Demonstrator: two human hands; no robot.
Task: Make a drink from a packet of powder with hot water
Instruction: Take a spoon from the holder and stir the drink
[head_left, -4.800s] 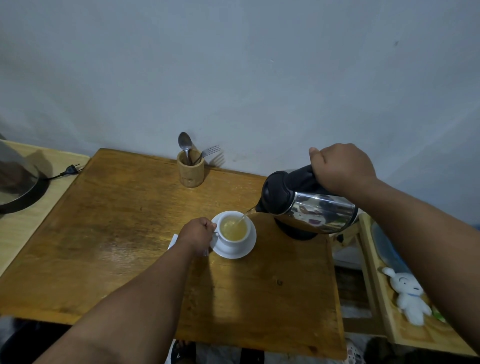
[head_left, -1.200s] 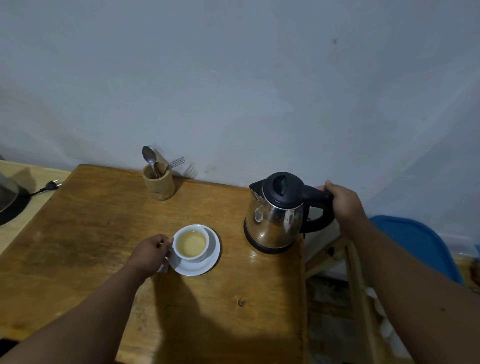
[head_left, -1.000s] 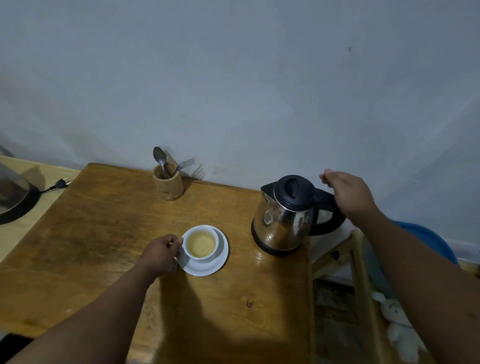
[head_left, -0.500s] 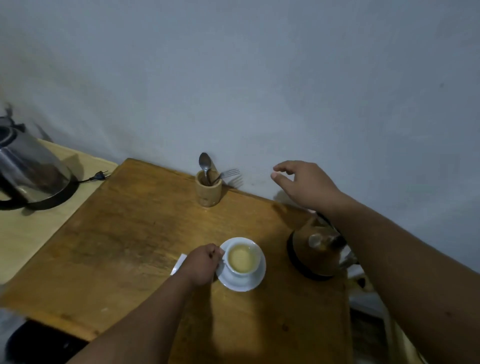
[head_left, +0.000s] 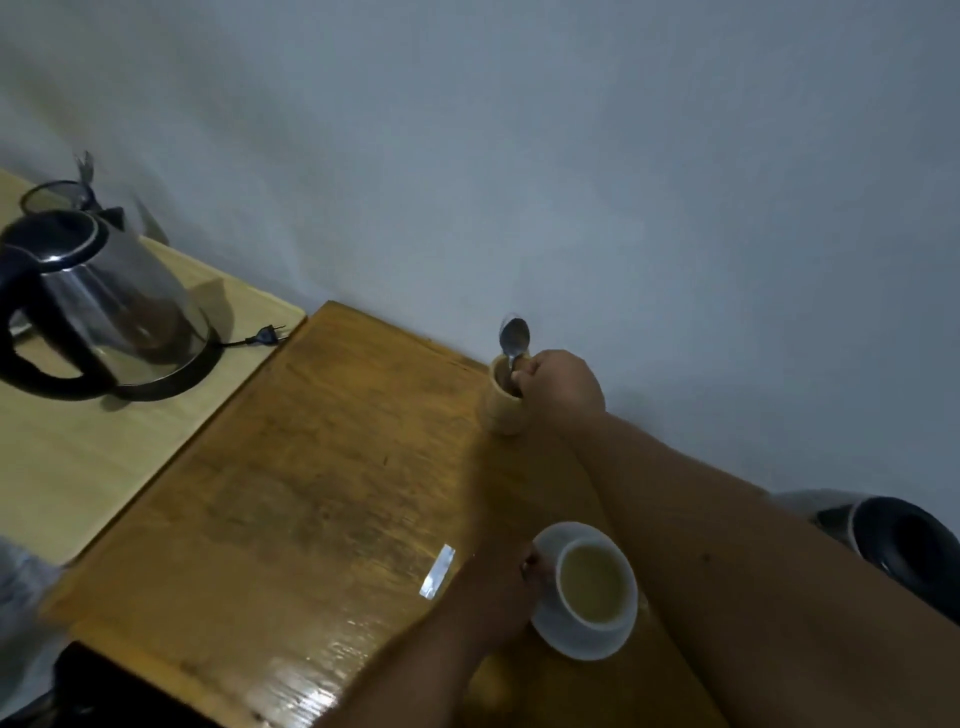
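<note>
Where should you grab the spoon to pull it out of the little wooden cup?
Grab the spoon by its thin neck just under the bowl, coming from above. It stands bowl-up in the wooden cup, so only that end sticks out. The right hand is already there.

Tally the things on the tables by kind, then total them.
Kettles: 2
Cup: 1
Saucer: 1
Spoon: 1
Wooden holder: 1
Torn packet strip: 1
Total: 7
</note>
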